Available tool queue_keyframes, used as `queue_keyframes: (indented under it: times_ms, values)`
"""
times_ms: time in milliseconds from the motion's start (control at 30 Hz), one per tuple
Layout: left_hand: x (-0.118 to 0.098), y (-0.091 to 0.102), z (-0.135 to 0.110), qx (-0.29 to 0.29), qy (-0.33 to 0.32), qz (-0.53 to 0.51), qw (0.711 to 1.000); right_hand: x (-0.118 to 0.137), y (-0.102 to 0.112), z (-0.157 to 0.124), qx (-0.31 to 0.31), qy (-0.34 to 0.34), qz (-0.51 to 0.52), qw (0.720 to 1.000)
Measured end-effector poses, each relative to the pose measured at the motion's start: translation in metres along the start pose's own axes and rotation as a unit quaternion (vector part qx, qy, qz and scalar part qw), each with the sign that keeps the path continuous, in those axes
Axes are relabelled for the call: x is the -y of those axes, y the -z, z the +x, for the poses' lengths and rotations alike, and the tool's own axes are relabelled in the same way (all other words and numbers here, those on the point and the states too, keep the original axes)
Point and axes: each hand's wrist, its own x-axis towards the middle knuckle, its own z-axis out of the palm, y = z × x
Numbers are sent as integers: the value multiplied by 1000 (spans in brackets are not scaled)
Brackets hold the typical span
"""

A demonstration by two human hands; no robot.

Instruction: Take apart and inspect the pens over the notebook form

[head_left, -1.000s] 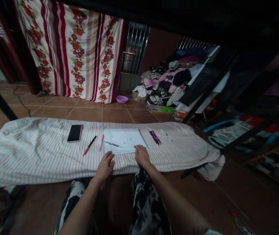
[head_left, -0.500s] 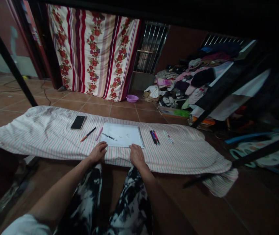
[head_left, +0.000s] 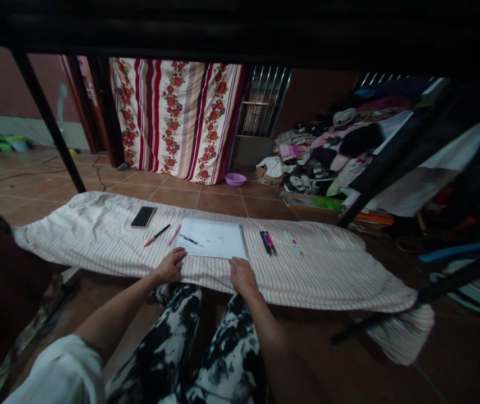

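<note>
A spiral notebook (head_left: 227, 248) lies open at a nearly blank white page with a few small marks, its coil on the right. My left hand (head_left: 172, 265) rests at the notebook's near left corner, fingers extended and holding nothing. At the near right corner, my right hand (head_left: 243, 276) lies with fingers stretched toward the page edge, also without anything in it. A black-and-white pen (head_left: 190, 240) lies across the page's left side. Just left of the notebook are a pink pen (head_left: 174, 234) and an orange-and-black pen (head_left: 157, 235).
A phone (head_left: 144, 216) lies to the left on the striped cloth (head_left: 319, 275). Several dark pens (head_left: 268, 243) and some light pens (head_left: 293, 243) are on the right. Dark metal bars (head_left: 48, 120) frame the surface. Beyond stand a purple basin (head_left: 235, 179) and piled clothes (head_left: 324, 146).
The camera view has tilted and shifted, so the scene sits slightly lower and to the right. Both hands stay at the notebook's near corners, and the pens and phone keep their places.
</note>
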Motion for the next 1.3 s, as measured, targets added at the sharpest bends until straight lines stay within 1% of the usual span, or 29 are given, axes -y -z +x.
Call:
queue_keyframes:
  times_ms: [100, 233, 433, 633, 733, 800, 867, 933, 1033, 1133, 1200, 1300]
  values:
    - [-1, -2, 0, -5, 5, 4, 1000, -5, 2, -3, -8, -5, 7, 1000]
    - [-4, -5, -3, -23, 2, 10, 1000, -5, 3, -1, -26, -21, 13, 999]
    - [-6, -13, -10, -44, -24, 4, 999, -1, 0, 2, -50, -38, 25, 998]
    - [-5, -20, -13, -70, -24, -21, 997, 6, 0, 8, -65, -31, 54, 996]
    - [-6, -21, -13, -77, -21, -28, 996, 13, -3, 19, -74, -25, 76, 994]
    - [-7, -21, -13, -80, -16, -30, 996, 20, -6, 31, -91, -36, 110, 989]
    - [-8, -21, -14, -80, -12, -33, 996, 25, -10, 44, -131, -72, 184, 972]
    - [-8, -20, -14, -76, -5, -41, 996, 26, -13, 59, -153, -95, 192, 965]
    - [-9, -20, -15, -72, 8, -52, 996, 20, -18, 79, -179, -138, 192, 955]
    - [-10, -20, -16, -67, 9, -56, 996, 10, -22, 97, -185, -166, 191, 949]
    - [-12, -20, -17, -67, 5, -53, 996, 4, -22, 108, -184, -172, 193, 948]
    - [-14, -20, -19, -70, 3, -39, 997, 2, -21, 120, -174, -165, 201, 950]
